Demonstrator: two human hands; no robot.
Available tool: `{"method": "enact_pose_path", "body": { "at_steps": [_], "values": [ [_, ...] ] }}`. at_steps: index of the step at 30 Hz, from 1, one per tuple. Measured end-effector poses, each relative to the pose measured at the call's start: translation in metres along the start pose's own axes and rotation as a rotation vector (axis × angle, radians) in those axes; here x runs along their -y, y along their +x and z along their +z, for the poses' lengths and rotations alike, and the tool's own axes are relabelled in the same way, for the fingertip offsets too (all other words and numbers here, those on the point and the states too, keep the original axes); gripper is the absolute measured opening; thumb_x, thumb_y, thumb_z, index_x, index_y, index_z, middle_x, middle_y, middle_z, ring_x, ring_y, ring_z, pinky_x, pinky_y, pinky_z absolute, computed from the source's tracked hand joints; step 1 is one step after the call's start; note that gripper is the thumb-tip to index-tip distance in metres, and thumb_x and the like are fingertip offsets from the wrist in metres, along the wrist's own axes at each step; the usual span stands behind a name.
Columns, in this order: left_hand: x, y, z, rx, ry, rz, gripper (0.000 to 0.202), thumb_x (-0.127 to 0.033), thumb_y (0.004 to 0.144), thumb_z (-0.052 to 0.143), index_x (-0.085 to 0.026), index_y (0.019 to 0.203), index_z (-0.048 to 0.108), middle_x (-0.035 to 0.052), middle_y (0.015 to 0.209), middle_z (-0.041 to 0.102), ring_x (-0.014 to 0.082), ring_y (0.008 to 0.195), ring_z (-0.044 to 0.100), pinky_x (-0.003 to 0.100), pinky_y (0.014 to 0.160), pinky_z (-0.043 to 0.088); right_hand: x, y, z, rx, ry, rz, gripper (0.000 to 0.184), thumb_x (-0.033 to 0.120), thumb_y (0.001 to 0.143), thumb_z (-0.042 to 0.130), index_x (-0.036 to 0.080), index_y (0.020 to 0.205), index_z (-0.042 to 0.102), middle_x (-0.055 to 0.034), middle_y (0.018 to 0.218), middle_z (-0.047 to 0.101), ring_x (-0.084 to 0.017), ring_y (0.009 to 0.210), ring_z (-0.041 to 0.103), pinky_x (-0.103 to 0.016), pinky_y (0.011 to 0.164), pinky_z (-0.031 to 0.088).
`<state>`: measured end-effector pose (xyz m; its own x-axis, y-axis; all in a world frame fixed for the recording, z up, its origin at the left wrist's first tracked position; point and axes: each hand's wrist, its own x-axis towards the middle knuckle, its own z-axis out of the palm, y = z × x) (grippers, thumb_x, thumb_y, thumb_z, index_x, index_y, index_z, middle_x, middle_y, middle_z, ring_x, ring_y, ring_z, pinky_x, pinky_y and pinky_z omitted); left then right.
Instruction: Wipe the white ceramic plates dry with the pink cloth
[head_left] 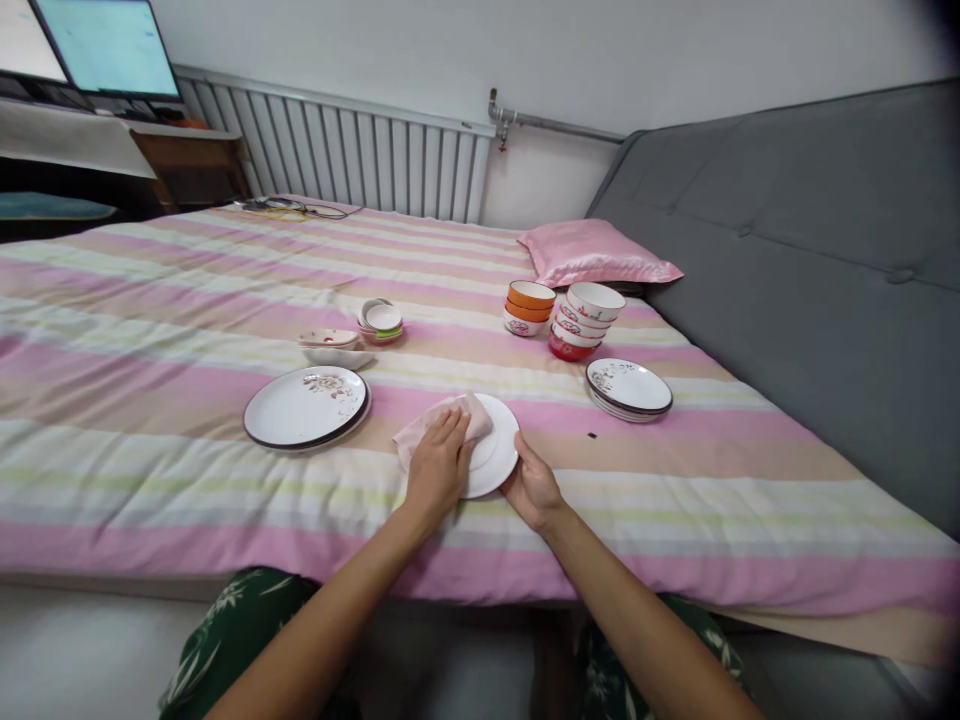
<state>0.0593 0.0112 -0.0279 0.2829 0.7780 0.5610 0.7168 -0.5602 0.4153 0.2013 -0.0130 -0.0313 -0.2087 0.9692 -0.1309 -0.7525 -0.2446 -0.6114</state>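
Note:
A white round plate (496, 455) is in front of me, just over the near side of the striped bed. At its right rim, my right hand (534, 485) grips it, thumb on the edge and the other fingers partly hidden beneath. My left hand (441, 455) presses a folded pale pink cloth (420, 425) onto the plate's left part, its fingers close together on the fabric. The cloth covers that side of the plate and hangs past its rim. A faint raised ring shows on the plate's visible face.
Left are stacked oval plates (289, 410), oval dishes (330, 352) and small bowls (384, 318). Right are orange bowls (529, 305), white and red bowls (577, 340) and stacked floral plates (628, 385). A pink pillow (600, 250) lies by the grey headboard (795, 220).

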Motion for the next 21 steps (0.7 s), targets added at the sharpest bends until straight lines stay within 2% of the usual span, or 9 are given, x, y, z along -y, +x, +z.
{"method": "enact_pose_path", "body": {
  "at_steps": [10,17,21],
  "values": [
    [-0.003,0.003,0.001,0.070,-0.213,0.098,0.036,-0.024,0.089,0.042,-0.016,0.123,0.050,0.0116,0.131,0.048,0.0227,0.126,0.039,0.047,0.104,0.034,-0.002,0.003,-0.004,0.000,0.030,0.010,0.036,0.037,0.090,0.038,0.020,0.116,0.056,0.0001,0.113,0.064,-0.015,0.107,0.057,-0.031,0.098,0.041],
    [-0.005,0.002,-0.011,0.159,-0.351,0.190,0.035,-0.022,0.090,0.040,-0.020,0.123,0.051,0.0083,0.128,0.052,0.0208,0.124,0.042,0.045,0.104,0.034,-0.002,0.004,-0.009,0.018,0.018,0.001,0.035,0.037,0.088,0.041,0.020,0.113,0.058,0.0004,0.113,0.064,-0.015,0.106,0.057,-0.030,0.097,0.041],
    [-0.007,0.001,-0.018,0.212,-0.390,0.156,0.034,-0.025,0.090,0.039,-0.021,0.122,0.051,0.0071,0.125,0.055,0.0209,0.120,0.046,0.041,0.102,0.036,-0.002,0.004,-0.011,0.024,0.035,0.008,0.034,0.036,0.088,0.042,0.020,0.113,0.058,0.0002,0.112,0.064,-0.014,0.102,0.059,-0.028,0.093,0.044]
  ]
}}
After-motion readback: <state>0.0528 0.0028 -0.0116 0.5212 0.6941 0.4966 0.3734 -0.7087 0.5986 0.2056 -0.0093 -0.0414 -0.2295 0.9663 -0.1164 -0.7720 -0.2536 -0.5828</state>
